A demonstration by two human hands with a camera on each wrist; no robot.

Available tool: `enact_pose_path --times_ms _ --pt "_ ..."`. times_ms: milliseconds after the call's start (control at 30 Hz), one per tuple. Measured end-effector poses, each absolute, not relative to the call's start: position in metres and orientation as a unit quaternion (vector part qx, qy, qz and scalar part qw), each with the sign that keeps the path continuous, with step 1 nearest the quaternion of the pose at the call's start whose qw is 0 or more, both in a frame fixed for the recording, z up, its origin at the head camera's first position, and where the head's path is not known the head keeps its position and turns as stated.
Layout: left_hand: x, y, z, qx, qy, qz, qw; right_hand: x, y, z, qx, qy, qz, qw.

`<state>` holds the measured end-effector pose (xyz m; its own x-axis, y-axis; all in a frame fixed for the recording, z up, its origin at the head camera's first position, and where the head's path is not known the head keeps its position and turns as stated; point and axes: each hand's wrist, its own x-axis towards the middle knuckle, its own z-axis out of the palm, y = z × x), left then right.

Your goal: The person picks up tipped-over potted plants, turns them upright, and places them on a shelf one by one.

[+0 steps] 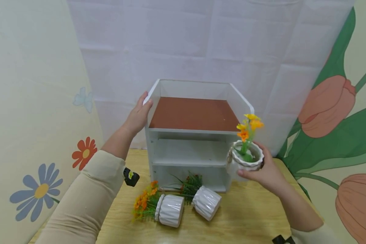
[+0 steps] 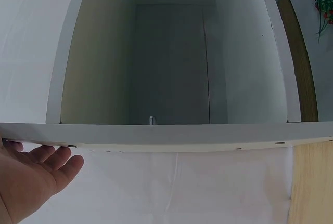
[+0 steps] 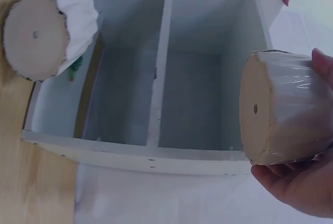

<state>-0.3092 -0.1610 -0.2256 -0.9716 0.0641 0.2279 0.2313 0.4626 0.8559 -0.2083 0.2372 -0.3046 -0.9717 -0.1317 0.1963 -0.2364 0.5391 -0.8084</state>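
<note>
My right hand (image 1: 268, 173) grips a white ceramic flower pot (image 1: 247, 166) with yellow and orange artificial flowers (image 1: 249, 128), upright in front of the shelf's right side. In the right wrist view the underside of this pot (image 3: 256, 108) faces the camera, with a small hole in it. My left hand (image 1: 139, 113) touches the upper left side panel of a small white shelf (image 1: 190, 130) with a brown top board. In the left wrist view the fingers (image 2: 61, 161) lie against the panel's outer side.
Two more white pots lie on their sides on the wooden table (image 1: 247, 220): one with orange flowers (image 1: 170, 210), one with dark green grass and red bits (image 1: 206, 202). A white cloth (image 1: 189, 40) hangs behind the shelf. Painted flower walls stand on both sides.
</note>
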Motion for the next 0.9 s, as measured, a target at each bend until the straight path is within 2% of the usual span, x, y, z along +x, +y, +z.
enact_pose_path --times_ms 900 --pt "-0.312 -0.160 -0.226 -0.079 -0.852 -0.511 0.085 -0.230 0.207 -0.242 0.105 -0.864 0.489 0.049"
